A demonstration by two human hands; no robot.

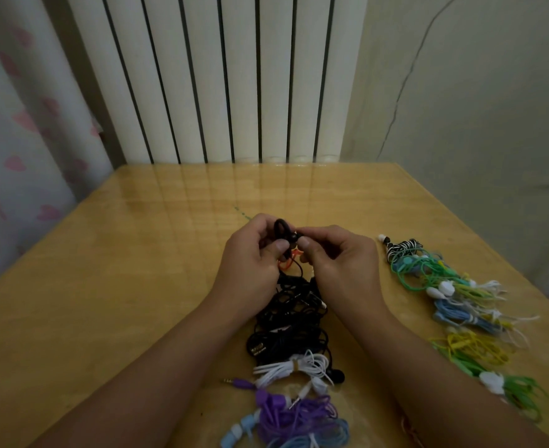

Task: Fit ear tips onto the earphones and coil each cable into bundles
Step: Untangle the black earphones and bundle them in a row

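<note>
The wooden table (pixel 137 253) carries a tangled black cable pile (pixel 286 318) at its centre. Nearer the viewer than this pile lie white, purple and blue cables (pixel 299 412). To its right lies a row of coloured bundles (pixel 454 299).

Both forearms reach forward from the bottom corners and converge at the middle. The left hand (pixel 253 250) is curled, thumb up and forward, fingers folded toward the right. The right hand (pixel 334 253) faces it, thumb and forefinger pinched together, the other fingers curled under. The thumb tips sit close, perhaps touching; the dim light hides the gap.
</note>
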